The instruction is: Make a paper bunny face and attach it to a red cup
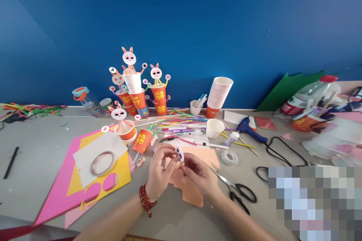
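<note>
Between my two hands is a small white paper face (pixel 180 153) with dark eyes, turned partly edge-on. My left hand (pixel 161 169), with a red bead bracelet at the wrist, pinches it by its left side. The fingers of my right hand (pixel 199 175) are closed near its lower edge on a small orange piece (pixel 181 165), partly hidden by the fingertips. Beneath both hands lies cut orange paper (pixel 194 196). Scissors (pixel 234 186) rest open just right of my right hand.
Rabbit-faced cups (pixel 160 96) stand at the back left. Pink sheets (pixel 53 199) with yellow and white paper and a tape roll (pixel 102 163) lie left. Rightward are stacked cups (pixel 219 94), a glue gun (pixel 250 130), its cable and a bottle (pixel 308 96).
</note>
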A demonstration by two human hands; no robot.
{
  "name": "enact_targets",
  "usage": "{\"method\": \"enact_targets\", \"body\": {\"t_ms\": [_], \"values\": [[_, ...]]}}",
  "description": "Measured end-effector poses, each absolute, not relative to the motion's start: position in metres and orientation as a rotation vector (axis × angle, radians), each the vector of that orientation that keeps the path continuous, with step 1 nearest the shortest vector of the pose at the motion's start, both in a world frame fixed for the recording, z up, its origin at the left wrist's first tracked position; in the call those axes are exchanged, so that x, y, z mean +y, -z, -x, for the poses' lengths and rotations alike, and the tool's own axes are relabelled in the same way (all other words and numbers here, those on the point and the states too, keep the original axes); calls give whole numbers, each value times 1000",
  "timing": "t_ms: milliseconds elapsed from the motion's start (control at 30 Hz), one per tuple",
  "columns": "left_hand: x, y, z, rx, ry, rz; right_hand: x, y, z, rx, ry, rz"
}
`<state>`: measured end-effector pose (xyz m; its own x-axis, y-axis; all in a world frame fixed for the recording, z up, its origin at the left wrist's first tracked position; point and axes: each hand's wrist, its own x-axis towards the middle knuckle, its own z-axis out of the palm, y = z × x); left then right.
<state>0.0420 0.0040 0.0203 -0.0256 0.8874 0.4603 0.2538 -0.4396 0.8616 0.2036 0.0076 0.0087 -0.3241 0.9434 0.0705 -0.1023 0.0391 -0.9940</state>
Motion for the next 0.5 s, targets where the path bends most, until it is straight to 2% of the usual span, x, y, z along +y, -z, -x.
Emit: {"method": "enact_targets", "body": {"t_ms": [300, 500], "values": [[1, -22, -46, 1215, -1440, -1364, 9, -11, -205, -1456, -1454, 896], [3, -22, -46, 1248, -1432, -1282, 9, -11, -204, -1287, -1559, 867]]}}
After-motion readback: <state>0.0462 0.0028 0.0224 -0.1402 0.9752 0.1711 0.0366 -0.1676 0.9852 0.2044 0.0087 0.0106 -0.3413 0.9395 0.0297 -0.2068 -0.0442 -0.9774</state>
